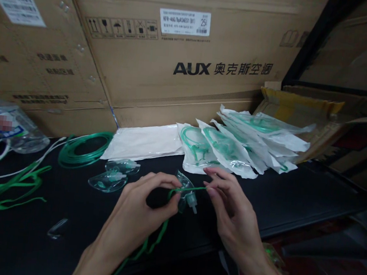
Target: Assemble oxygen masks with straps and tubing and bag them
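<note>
Between both hands a thin green elastic strap is stretched above the black table. My left hand pinches it with thumb and forefinger, and the strap's loose length hangs down below that hand. Its other end sits in the fingertips of my right hand, also closed in a pinch. Just behind the strap is a clear oxygen mask with a pale green connector; the hands partly hide it, and I cannot tell whether the strap is attached to it. Two more clear masks lie left of my left hand.
Packed mask sets in clear-and-white pouches pile up at the back right, beside a flat white pouch. Coiled green tubing, loose green straps and a plastic bottle stand left. A large carton backs the table.
</note>
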Available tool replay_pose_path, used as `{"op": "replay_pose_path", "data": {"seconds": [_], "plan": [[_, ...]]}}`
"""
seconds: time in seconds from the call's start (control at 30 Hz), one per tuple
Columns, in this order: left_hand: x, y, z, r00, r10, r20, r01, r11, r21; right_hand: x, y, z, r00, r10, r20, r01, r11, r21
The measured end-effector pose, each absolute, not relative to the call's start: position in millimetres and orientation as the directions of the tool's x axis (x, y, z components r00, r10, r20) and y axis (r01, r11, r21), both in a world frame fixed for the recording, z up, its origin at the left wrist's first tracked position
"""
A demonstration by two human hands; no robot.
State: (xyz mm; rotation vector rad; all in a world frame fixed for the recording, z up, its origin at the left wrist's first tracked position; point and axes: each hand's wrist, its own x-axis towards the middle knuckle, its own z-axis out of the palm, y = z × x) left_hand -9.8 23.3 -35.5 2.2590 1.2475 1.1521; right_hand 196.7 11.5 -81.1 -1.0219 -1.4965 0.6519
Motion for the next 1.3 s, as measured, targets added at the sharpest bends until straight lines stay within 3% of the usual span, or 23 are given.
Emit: {"op": "replay_pose_path", "data": {"seconds": [0.13, 0.3, 0.43, 0.57, 0.8, 0.87, 1.0, 1.3], "plan": [[-15, 25, -39, 0.297, 0.804, 0.515, 0.545, -0.585, 0.6, 199, 13, -78, 0.041, 0.894, 0.446, 0.166, 0.434, -0.885], [-13, 26, -39, 0.306, 0.782, 0.543, 0.506, -0.616, 0.603, 195, 12, -68, -0.093, 0.967, 0.239, -0.006, 0.24, -0.971], [-10, 25, -37, 0.343, 0.773, 0.533, 0.476, -0.633, 0.611, 194, 15, -62, -0.217, 0.971, 0.097, 0.065, 0.114, -0.991], [-26, 26, -23, 0.381, 0.807, 0.452, 0.476, -0.59, 0.652, 193, 19, -57, -0.304, 0.949, 0.078, 0.149, 0.128, -0.98], [-97, 13, -2, -0.092, 0.917, 0.389, 0.766, -0.184, 0.616, 198, 23, -62, -0.299, 0.949, 0.094, 0.14, 0.141, -0.98], [-105, 6, -13, -0.04, 0.945, 0.325, 0.802, -0.164, 0.574, 198, 23, -65, -0.313, 0.945, 0.093, 0.134, 0.141, -0.981], [-104, 2, -41, 0.254, 0.936, 0.244, 0.77, -0.349, 0.535, 199, 24, -70, -0.324, 0.939, 0.115, 0.042, 0.135, -0.99], [-105, 19, -60, 0.338, 0.915, 0.221, 0.766, -0.404, 0.5, 200, 27, -78, -0.336, 0.934, 0.117, -0.116, 0.083, -0.99]]}}
